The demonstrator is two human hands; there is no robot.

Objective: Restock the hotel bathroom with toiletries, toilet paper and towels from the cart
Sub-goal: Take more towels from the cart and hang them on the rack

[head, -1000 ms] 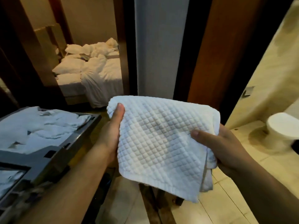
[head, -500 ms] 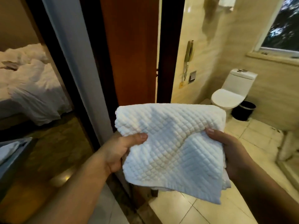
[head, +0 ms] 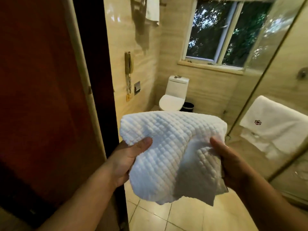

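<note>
- At the bathroom doorway, mid-frame, a white waffle towel (head: 166,147) is held up between both hands, above the floor tiles (head: 166,217).
- On its 9 o'clock edge the left hand (head: 126,159) grips it, thumb on top; on the 3 o'clock edge the right hand (head: 233,165) grips it the same way. The other fingers of both hands are hidden behind the cloth.
- How many layers the cloth is folded into cannot be told; the lower part is bunched, with a shaded flap hanging at 5 o'clock.
- Its rolled top edge runs from 9 to 3 o'clock, the wider way, and the loose end droops toward 6.
- Toward 12 o'clock the towel covers the front of the toilet (head: 174,97); the black bin (head: 188,106) just beside it shows only its upper part.
- Out at 3 o'clock a monogrammed towel (head: 275,127) runs off the frame edge.
- Compared with half a second ago, the bed has gone from 9 o'clock, where the wooden door (head: 41,97) now fills the side. The window (head: 216,30) shows far more, and the towel's right side is more crumpled.
</note>
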